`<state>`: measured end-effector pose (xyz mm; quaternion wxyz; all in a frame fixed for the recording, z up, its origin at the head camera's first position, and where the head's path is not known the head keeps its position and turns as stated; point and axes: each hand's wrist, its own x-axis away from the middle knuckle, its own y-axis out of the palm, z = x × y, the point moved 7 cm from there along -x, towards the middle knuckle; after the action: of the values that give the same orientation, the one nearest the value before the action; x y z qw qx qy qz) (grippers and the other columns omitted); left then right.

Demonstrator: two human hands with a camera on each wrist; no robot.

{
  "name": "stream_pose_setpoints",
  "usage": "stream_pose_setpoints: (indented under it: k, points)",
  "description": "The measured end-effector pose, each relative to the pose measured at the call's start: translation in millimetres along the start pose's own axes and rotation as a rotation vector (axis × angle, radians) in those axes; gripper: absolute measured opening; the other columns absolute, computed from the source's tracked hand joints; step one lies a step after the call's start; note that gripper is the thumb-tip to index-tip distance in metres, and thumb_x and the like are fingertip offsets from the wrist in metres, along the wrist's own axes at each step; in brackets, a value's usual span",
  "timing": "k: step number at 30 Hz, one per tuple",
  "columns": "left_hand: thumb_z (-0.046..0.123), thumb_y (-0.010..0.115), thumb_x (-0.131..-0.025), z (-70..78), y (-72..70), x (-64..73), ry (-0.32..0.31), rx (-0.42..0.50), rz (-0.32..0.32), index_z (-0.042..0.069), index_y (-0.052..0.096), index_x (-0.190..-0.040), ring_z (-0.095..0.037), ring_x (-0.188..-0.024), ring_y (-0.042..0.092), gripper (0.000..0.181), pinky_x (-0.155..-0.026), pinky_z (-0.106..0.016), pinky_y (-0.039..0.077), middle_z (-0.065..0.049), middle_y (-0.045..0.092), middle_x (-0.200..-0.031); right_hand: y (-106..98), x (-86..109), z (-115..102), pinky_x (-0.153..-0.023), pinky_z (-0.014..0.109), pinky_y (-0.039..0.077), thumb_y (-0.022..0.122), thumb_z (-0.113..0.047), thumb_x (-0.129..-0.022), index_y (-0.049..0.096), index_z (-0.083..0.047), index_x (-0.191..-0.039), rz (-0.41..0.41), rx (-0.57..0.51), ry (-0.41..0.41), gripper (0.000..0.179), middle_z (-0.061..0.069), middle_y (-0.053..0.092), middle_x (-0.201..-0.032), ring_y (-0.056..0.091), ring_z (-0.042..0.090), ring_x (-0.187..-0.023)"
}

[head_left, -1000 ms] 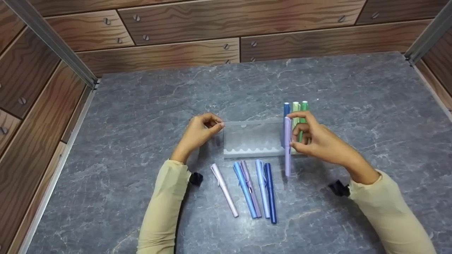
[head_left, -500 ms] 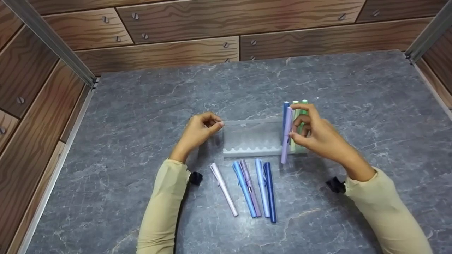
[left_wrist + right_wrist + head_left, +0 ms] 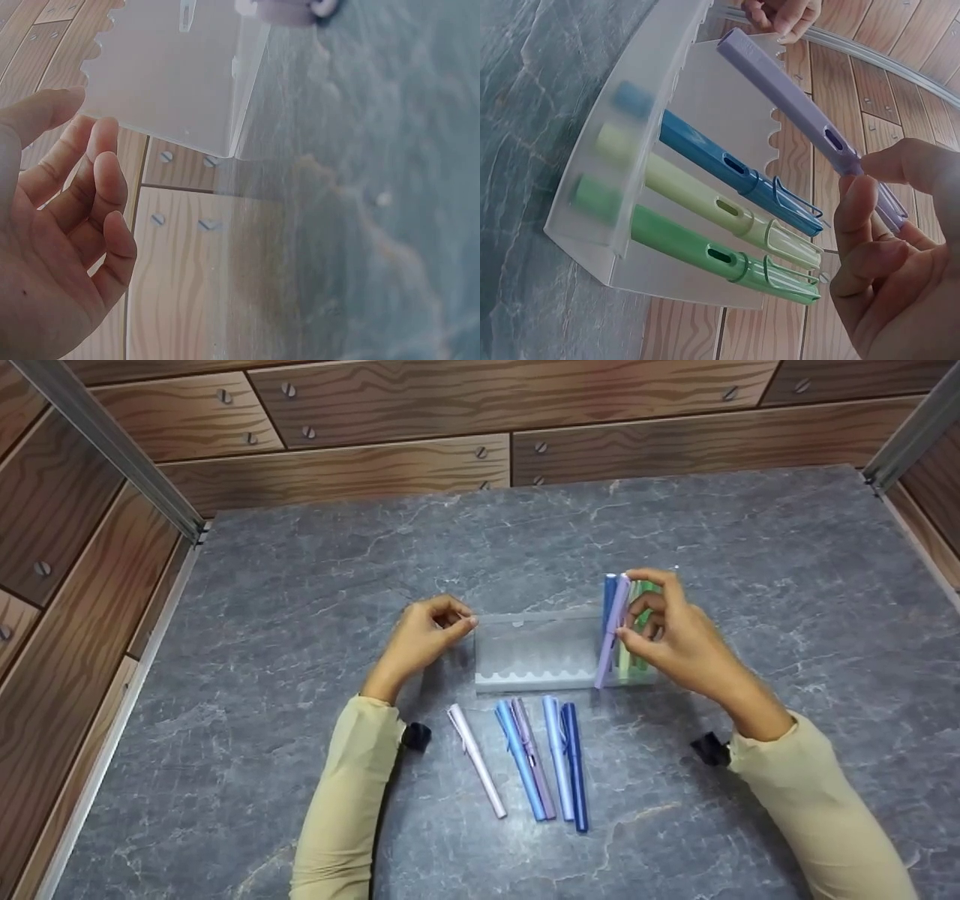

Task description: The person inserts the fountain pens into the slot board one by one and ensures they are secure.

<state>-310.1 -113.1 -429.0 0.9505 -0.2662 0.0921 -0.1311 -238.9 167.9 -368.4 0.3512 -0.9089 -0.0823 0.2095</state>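
Observation:
A translucent pen stand [image 3: 536, 651] with a scalloped front rail stands on the table. My left hand [image 3: 427, 631] pinches its left upper corner between thumb and fingertips. A lilac pen [image 3: 615, 611] is in my right hand [image 3: 682, 641], pinched by thumb and fingers, tilted, its lower end close over the front rail. In the right wrist view the pen's free end points toward the scalloped edge, beside a blue pen [image 3: 709, 154]. That blue pen, a pale green pen [image 3: 694, 193] and a green pen [image 3: 679, 241] lean in slots at the stand's right end.
In front of the stand lie several loose pens: a pale pink one [image 3: 478, 765], a light blue one [image 3: 519, 761], a mauve one [image 3: 534, 765], a periwinkle one [image 3: 557, 761] and a dark blue one [image 3: 576, 772]. Wood-patterned walls [image 3: 390, 420] border the grey marbled table [image 3: 322, 577].
My right hand has moved the lilac pen away from me, up and over the stand's front rail, tilting it. My left hand stays at the stand's corner.

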Motion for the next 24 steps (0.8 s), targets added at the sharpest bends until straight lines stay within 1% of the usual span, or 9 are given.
stream_pose_setpoints:
  k: [6,11,17,21,24]
  points:
    - [0.02,0.07,-0.088,-0.4,-0.1,-0.2,0.004,0.0,-0.003,0.005,0.071,-0.094,-0.01,-0.071,0.055,0.016,-0.067,-0.023,0.046,-0.005,0.068,-0.08,0.3,-2.9,0.0,-0.049,0.02,0.042,0.068,0.003,-0.084,0.034,-0.007,-0.136,0.032,0.057,0.006,0.063,0.005,0.063,-0.082,0.05,0.001,-0.058]
    - [0.021,0.07,-0.088,-0.6,0.1,-0.1,0.0,0.005,-0.007,0.005,0.071,-0.094,-0.011,-0.071,0.055,0.017,-0.068,-0.024,0.046,-0.005,0.067,-0.08,2.3,-4.9,-0.6,-0.048,0.021,0.04,0.069,0.0,-0.085,0.034,-0.008,-0.136,0.065,0.107,-0.022,0.062,0.005,0.064,-0.083,0.05,0.002,-0.058]
    - [0.021,0.069,-0.089,-0.9,0.6,-1.2,0.0,-0.009,-0.009,0.006,0.071,-0.095,-0.01,-0.071,0.055,0.017,-0.068,-0.023,0.045,-0.005,0.068,-0.08,6.4,-6.8,-0.7,-0.048,0.02,0.037,0.071,-0.003,-0.085,0.034,-0.009,-0.135,0.08,0.183,-0.042,0.062,0.005,0.066,-0.083,0.052,0.008,-0.058]
    - [0.021,0.069,-0.089,-0.9,0.5,-1.5,-0.006,-0.004,-0.01,0.006,0.071,-0.095,-0.01,-0.071,0.055,0.017,-0.067,-0.023,0.045,-0.004,0.067,-0.079,8.0,-7.3,-1.2,-0.048,0.019,0.036,0.071,-0.004,-0.085,0.035,-0.01,-0.136,0.089,0.202,-0.041,0.062,0.005,0.067,-0.084,0.055,0.012,-0.059]
    - [0.021,0.07,-0.088,-1.3,0.3,-1.3,-0.016,-0.004,-0.01,0.006,0.071,-0.095,-0.011,-0.071,0.055,0.017,-0.066,-0.023,0.045,-0.004,0.066,-0.079,9.2,-7.3,-1.4,-0.048,0.019,0.035,0.07,-0.005,-0.086,0.035,-0.011,-0.136,0.09,0.204,-0.036,0.062,0.004,0.067,-0.085,0.056,0.013,-0.059]
